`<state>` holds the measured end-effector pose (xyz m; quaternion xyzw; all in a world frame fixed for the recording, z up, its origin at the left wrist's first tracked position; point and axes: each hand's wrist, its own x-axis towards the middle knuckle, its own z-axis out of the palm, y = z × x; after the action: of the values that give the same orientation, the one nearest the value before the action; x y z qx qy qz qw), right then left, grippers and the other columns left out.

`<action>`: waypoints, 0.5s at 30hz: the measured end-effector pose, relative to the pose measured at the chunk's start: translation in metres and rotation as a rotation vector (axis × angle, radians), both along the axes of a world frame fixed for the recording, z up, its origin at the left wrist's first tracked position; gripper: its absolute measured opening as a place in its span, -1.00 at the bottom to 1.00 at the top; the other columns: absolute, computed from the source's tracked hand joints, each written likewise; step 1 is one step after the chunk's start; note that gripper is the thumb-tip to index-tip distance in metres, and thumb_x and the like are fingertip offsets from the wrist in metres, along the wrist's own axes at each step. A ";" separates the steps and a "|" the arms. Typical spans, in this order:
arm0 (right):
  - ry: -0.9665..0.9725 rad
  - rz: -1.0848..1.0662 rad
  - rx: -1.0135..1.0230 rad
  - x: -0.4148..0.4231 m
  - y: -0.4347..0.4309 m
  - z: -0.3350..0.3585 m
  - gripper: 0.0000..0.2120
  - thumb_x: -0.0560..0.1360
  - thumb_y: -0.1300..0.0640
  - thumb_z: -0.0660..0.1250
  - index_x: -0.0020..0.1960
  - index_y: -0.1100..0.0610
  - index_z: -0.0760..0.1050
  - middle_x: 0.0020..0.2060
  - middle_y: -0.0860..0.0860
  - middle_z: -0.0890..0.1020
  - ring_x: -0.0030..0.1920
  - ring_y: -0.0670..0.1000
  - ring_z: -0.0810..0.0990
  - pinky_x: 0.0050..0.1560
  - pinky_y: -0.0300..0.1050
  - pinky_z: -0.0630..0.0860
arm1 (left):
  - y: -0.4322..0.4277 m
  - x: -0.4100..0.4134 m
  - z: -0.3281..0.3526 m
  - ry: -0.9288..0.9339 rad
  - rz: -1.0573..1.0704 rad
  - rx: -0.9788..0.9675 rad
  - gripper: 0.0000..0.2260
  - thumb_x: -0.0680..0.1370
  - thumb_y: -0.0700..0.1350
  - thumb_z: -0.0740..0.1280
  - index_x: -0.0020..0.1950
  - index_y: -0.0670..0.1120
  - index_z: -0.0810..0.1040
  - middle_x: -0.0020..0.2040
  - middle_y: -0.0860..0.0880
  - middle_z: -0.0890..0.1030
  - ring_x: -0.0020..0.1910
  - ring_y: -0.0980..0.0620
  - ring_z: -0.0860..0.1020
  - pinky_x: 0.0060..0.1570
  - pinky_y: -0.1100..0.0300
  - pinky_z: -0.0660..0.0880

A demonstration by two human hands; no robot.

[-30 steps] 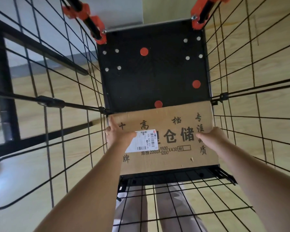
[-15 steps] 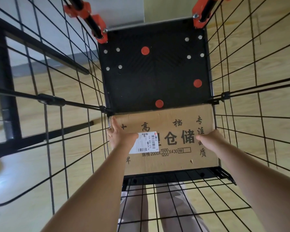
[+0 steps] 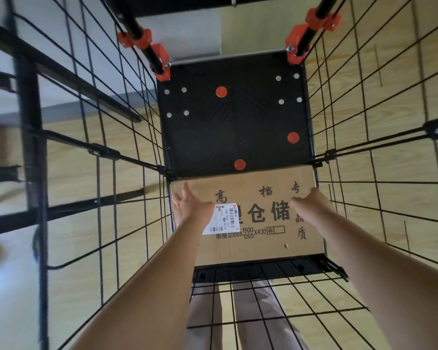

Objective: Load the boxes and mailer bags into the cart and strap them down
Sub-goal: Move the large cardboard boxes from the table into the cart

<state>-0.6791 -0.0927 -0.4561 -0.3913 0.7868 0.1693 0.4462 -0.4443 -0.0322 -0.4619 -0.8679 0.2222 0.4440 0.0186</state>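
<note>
Item: cardboard box (image 3: 253, 223), lying flat on the cart floor (image 3: 233, 122) at its near end, in the same spot as a second ago, so judged seated. Your left hand (image 3: 187, 210): fingers (image 3: 186, 190) now straight and spread, pressing the box's left edge, grasping nothing. Your right hand (image 3: 311, 202): on the box's right side, its hold cannot be told. Outstanding, by estimate: the rest of the load, then strapping.
</note>
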 end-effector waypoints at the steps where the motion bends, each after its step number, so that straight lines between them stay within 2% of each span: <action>1: -0.014 0.045 -0.014 0.002 -0.002 0.007 -0.46 0.54 0.06 0.28 0.46 0.17 0.26 0.12 0.15 0.56 0.09 0.17 0.59 0.02 0.08 0.60 | -0.003 -0.001 0.005 -0.001 -0.037 0.004 -0.25 0.47 -0.10 0.35 0.57 0.02 0.03 0.53 -0.16 0.16 0.46 -0.21 0.23 0.37 -0.14 0.32; 4: -0.025 0.212 -0.062 0.011 -0.008 0.032 -0.52 0.58 0.03 0.25 0.45 0.17 0.32 -0.08 0.02 0.52 -0.16 0.00 0.60 -0.30 -0.16 0.48 | -0.011 -0.004 0.024 0.006 -0.117 -0.002 -0.32 0.50 -0.03 0.33 0.56 -0.03 0.11 0.52 -0.17 0.18 0.48 -0.20 0.20 0.41 -0.13 0.28; 8: -0.014 0.335 -0.134 0.023 -0.015 0.066 -0.65 0.60 0.04 0.24 0.32 0.17 0.45 -0.21 -0.04 0.49 -0.30 -0.11 0.52 -0.44 -0.26 0.34 | -0.019 -0.009 0.060 0.000 -0.248 -0.034 -0.41 0.51 -0.01 0.32 0.52 -0.03 0.24 0.46 -0.14 0.30 0.42 -0.16 0.28 0.38 -0.09 0.32; 11: 0.005 0.417 -0.169 0.037 -0.020 0.095 -0.75 0.60 0.03 0.26 0.19 0.15 0.49 -0.26 -0.04 0.49 -0.31 -0.12 0.51 -0.43 -0.29 0.34 | -0.024 -0.014 0.093 -0.022 -0.368 -0.060 -0.52 0.52 -0.04 0.29 0.45 -0.02 0.34 0.35 -0.13 0.39 0.34 -0.13 0.34 0.31 0.00 0.36; 15: 0.037 0.574 -0.239 0.059 -0.023 0.143 -0.86 0.59 0.03 0.27 -0.02 0.10 0.50 -0.23 -0.01 0.55 -0.21 -0.02 0.58 -0.15 -0.09 0.60 | -0.027 -0.012 0.143 -0.043 -0.450 -0.090 -0.55 0.52 -0.09 0.26 0.43 0.01 0.38 0.30 -0.09 0.42 0.27 -0.10 0.39 0.23 0.00 0.42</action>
<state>-0.6204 -0.1155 -0.3135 -0.6441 0.6665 0.2015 0.3167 -0.4567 -0.0595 -0.3184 -0.8057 0.4292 0.3997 0.0829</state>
